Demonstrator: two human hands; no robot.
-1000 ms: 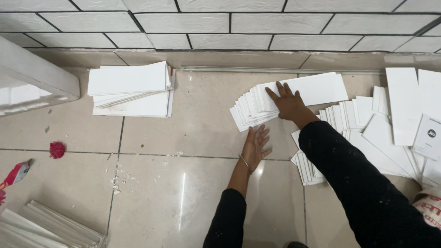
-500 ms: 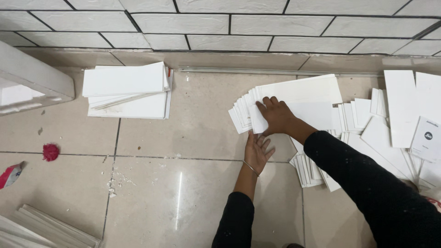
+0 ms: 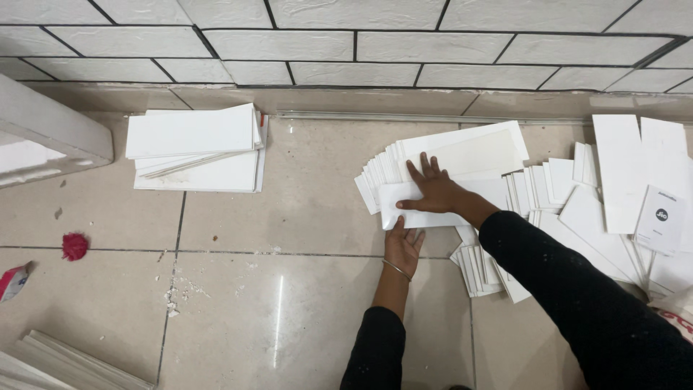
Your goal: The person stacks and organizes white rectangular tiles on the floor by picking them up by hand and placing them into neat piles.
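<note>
A tiled floor (image 3: pixel 289 217) runs up to a tiled wall (image 3: pixel 346 43) at the far edge. Far left of centre, a stack of flat cards (image 3: pixel 195 148) lies on the floor near the wall. Further left, a slab (image 3: pixel 43 133) juts in from the left edge. Near the left edge lie a small crumpled scrap (image 3: pixel 74 246) and, nearer still, a wrapper (image 3: pixel 11 280). At the near left corner lies a bundle of strips (image 3: pixel 65 365). Right of centre, a fanned pile of cards (image 3: pixel 447 170) lies on the floor, the right hand (image 3: pixel 437 193) flat on top of it. The left hand (image 3: pixel 403 245) rests just nearer, at the pile's near edge. More loose cards (image 3: pixel 613 188) spread to the right.
</note>
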